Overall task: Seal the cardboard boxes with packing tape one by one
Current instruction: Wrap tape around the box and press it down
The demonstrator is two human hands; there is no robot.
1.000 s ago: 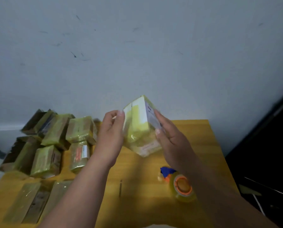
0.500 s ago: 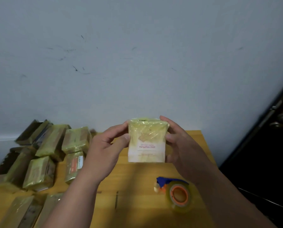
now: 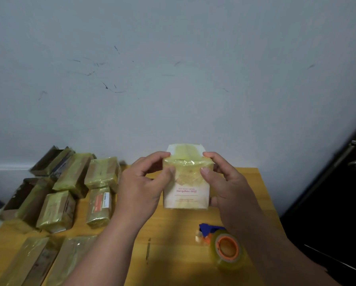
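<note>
I hold a small white box (image 3: pixel 185 188), printed "Hangzhou 2022" and partly wrapped in yellowish clear tape, upright above the wooden table (image 3: pixel 173 254). My left hand (image 3: pixel 140 188) grips its left side, thumb pressed on the taped front near the top. On the right side my right hand (image 3: pixel 226 188) grips it the same way, thumb on the tape. A roll of clear tape with an orange core (image 3: pixel 227 250) lies on the table below my right wrist, beside a blue and orange dispenser part (image 3: pixel 206 232).
Several tape-wrapped cardboard boxes (image 3: pixel 69 188) are piled at the table's left, and flat wrapped boxes (image 3: pixel 34 263) lie near the front left. A grey wall stands right behind the table. A dark door (image 3: pixel 338 203) is at the right.
The box turned from a tilted corner-on pose to upright with its printed face toward me, then tipped so its top shows. Both thumbs moved onto the taped upper front.
</note>
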